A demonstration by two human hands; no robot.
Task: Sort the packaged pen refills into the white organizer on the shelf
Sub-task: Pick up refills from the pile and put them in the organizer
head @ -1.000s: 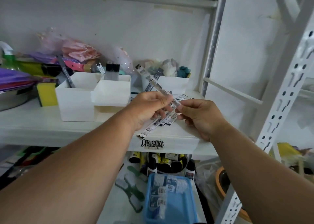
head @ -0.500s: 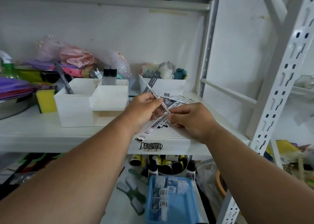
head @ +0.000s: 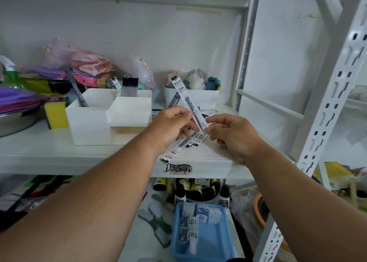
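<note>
Hands holding one thin refill pack up over the shelf.

Head view: left hand (head: 171, 125) is pinching the refill pack (head: 187, 105) near its middle, and right hand (head: 231, 136) is pinching its low end, so it is standing tilted. More flat, shiny packs (head: 183, 144) are lying under the hands. White organizer (head: 108, 116) is sitting just left, boxy and smooth. I think the slippery pack could slide out, or the hands could knock loose packs off the shelf (head: 59, 154) edge.

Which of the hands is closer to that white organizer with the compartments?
Left. The left hand is just right of the white organizer; the right hand is farther right, beyond the raised refill pack.
</note>
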